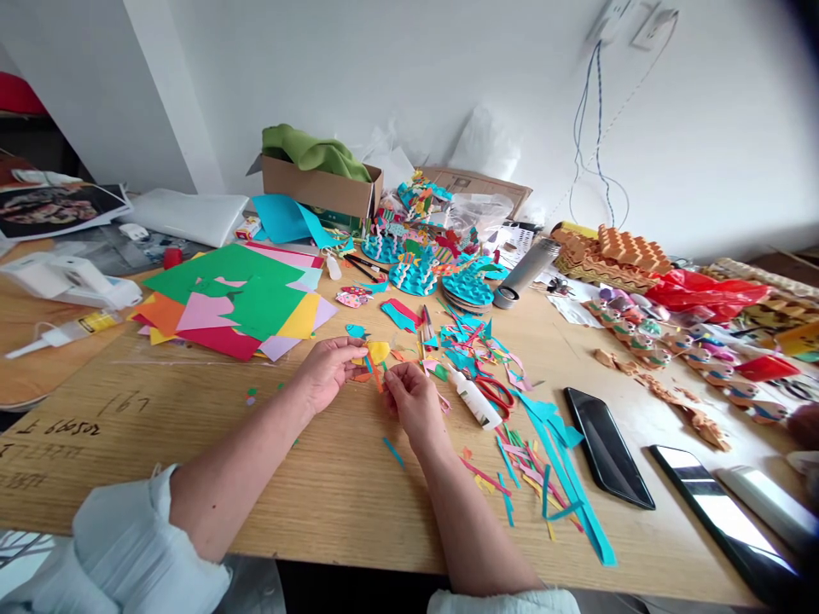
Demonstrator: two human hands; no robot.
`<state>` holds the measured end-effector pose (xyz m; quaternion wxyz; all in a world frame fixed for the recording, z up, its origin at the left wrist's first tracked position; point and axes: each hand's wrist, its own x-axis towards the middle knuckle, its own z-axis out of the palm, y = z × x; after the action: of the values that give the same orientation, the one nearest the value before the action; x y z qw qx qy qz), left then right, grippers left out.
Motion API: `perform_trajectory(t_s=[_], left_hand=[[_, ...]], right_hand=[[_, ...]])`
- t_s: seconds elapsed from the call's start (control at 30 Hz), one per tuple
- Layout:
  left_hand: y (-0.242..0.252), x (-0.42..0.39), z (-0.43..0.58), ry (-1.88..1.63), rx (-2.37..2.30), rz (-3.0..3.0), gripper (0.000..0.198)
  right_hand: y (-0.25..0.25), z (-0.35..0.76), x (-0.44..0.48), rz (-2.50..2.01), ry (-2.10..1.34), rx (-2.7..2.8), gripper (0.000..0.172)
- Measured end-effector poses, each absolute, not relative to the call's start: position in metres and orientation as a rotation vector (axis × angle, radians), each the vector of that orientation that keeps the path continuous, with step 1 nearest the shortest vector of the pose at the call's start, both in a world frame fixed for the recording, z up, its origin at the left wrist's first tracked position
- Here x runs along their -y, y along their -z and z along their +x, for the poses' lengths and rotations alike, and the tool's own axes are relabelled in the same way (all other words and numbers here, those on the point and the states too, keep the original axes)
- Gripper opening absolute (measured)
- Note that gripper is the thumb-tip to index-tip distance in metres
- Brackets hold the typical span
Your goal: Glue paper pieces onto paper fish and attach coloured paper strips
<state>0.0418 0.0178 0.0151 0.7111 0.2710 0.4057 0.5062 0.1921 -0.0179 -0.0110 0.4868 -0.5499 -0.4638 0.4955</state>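
Note:
My left hand (326,368) pinches a small yellow paper shape (377,350) just above the wooden table (192,426). My right hand (413,399) is closed in a pinch beside it, fingertips at a thin orange paper strip (377,378) under the yellow shape. Both hands sit at the middle of the table, a few centimetres apart. A white glue bottle (474,401) and red-handled scissors (496,395) lie just right of my right hand among coloured paper scraps.
A stack of coloured paper sheets (236,298) lies to the far left. Blue paper crafts (413,277), a cardboard box (320,189) and a metal flask (525,271) stand behind. Two phones (605,445) (717,510) lie at the right. Teal strips (563,477) litter the front right.

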Motion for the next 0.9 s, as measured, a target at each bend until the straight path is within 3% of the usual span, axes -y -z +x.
perform_trajectory(t_s=[0.2,0.4,0.9], left_hand=[[-0.016,-0.021,0.039,-1.170,-0.952,0.577,0.015],[-0.011,-0.017,0.044,-1.162,-0.971,0.710,0.023],[-0.011,-0.009,0.055,-1.167,-1.007,0.805,0.025]], right_hand=[[0.008,0.194,0.018,-1.357,-0.988,1.194,0.024],[0.001,0.188,0.020,-1.132,-1.105,1.211,0.025],[0.006,0.183,0.021,-1.211,-1.091,1.087,0.034]])
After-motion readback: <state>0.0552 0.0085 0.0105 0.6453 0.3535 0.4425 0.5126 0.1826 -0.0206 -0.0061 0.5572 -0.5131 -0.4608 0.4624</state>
